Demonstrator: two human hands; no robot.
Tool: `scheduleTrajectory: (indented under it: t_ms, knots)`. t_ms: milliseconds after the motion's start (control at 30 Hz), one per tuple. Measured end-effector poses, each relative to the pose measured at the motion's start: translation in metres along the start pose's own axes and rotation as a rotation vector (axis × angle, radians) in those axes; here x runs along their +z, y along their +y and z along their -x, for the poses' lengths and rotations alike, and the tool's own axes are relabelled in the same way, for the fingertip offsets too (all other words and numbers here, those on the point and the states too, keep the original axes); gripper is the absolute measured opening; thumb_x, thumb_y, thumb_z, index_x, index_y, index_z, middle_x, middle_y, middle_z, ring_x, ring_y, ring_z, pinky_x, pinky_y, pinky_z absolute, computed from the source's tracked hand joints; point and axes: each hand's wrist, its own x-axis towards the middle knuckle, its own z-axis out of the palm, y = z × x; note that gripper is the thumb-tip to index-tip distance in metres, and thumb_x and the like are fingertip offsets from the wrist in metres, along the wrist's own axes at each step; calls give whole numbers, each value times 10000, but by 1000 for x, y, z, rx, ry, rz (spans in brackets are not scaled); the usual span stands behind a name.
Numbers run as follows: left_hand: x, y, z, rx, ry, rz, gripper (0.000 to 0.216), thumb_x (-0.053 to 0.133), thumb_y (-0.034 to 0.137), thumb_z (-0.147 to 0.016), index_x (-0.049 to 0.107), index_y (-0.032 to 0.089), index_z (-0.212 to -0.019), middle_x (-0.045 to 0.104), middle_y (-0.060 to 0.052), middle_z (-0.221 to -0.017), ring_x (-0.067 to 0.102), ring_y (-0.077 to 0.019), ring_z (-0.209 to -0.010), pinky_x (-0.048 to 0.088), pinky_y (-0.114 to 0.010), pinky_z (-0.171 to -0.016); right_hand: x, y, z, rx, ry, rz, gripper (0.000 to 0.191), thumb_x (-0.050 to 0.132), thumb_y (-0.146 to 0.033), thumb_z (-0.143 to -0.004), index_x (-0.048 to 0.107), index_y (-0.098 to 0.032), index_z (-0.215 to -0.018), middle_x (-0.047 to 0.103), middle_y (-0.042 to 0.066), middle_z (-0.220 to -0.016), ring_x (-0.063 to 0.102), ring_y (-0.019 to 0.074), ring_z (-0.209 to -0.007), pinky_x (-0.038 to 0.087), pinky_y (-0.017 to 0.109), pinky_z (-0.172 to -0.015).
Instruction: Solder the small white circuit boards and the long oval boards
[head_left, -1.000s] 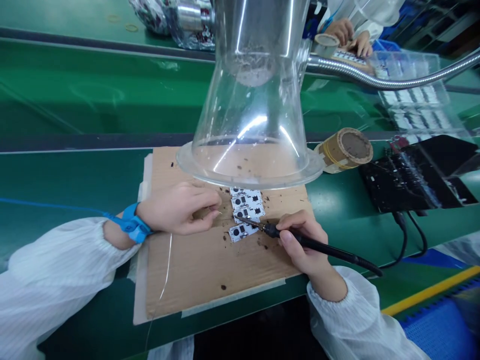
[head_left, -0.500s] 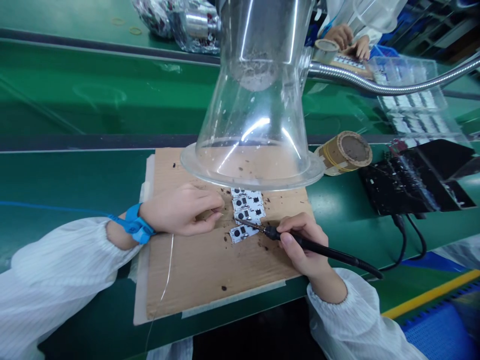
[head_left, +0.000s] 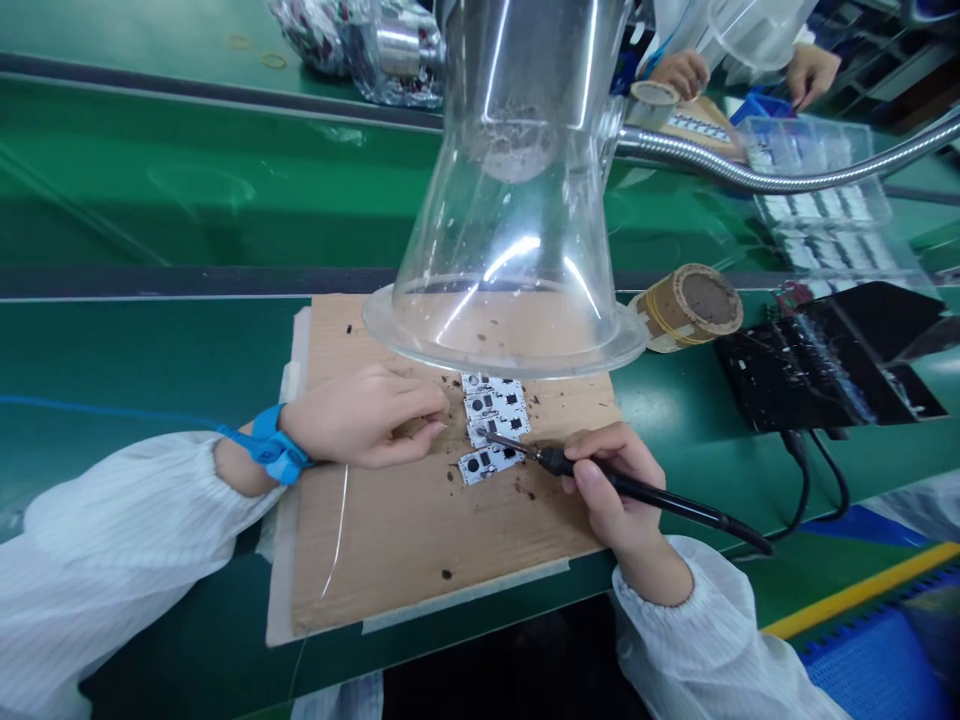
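Several green benches [head_left: 150,190], taped cardboard mat [head_left: 442,560]

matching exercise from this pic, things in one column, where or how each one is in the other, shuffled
Things:
1. soldering iron
2. blue wrist strap
3. white circuit boards
4. clear funnel-shaped hood

Places and states:
a. joined to a flexible metal hose
b. lying on a cardboard sheet
c. held in the right hand
d. around the wrist of the left hand

Pairs: 1-c, 2-d, 3-b, 4-a
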Motion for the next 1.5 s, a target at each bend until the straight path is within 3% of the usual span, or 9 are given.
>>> scheduleTrajectory:
  t_ms: [167, 400, 567, 1233, 1500]
  knots:
    - [-1, 0, -1, -30, 18, -10, 222, 474, 209, -1065, 587, 187, -875, 508, 65, -600, 428, -93, -471, 296, -253, -494, 1, 6, 0, 90, 90, -147, 117, 699, -369, -1086, 689, -258, -1049, 623, -32, -680, 579, 144, -526, 460, 260, -489]
    - [2, -2, 1, -64, -1, -19, 213, 477, 222, -1067, 570, 199, -877, 517, 66, -596, 432, -96, -468, 286, -269, -514, 1, -1, 0, 28, -19, 6, 39, 706, -282, -1075, 705, -257, -1044, 705, 2, -823, 636, 140, -612, 516, 259, -557]
    - [3, -4, 1, -77, -4, -46, 220, 469, 230, -1061, 555, 206, -859, 542, 53, -620, 437, -105, -488, 289, -283, -538, 2, -6, -3, 3, -93, 30, 21, 694, -255, -1074, 692, -256, -1053, 693, -18, -773, 615, 118, -562, 498, 218, -514]
    - [3, -3, 2, -100, 4, -59, 232, 467, 241, -1062, 548, 207, -848, 516, 63, -594, 441, -101, -475, 275, -266, -512, 2, -8, -6, 8, -105, 69, 38, 690, -260, -1076, 687, -251, -1039, 690, -21, -772, 624, 116, -574, 510, 210, -526]
    - [3, -3, 2, -102, 8, -70, 218, 467, 228, -1055, 562, 203, -860, 534, 59, -601, 436, -102, -476, 292, -270, -522, 1, -2, -3, 45, -34, -7, 52, 696, -289, -1088, 699, -255, -1049, 704, -7, -808, 651, 136, -628, 531, 248, -582]
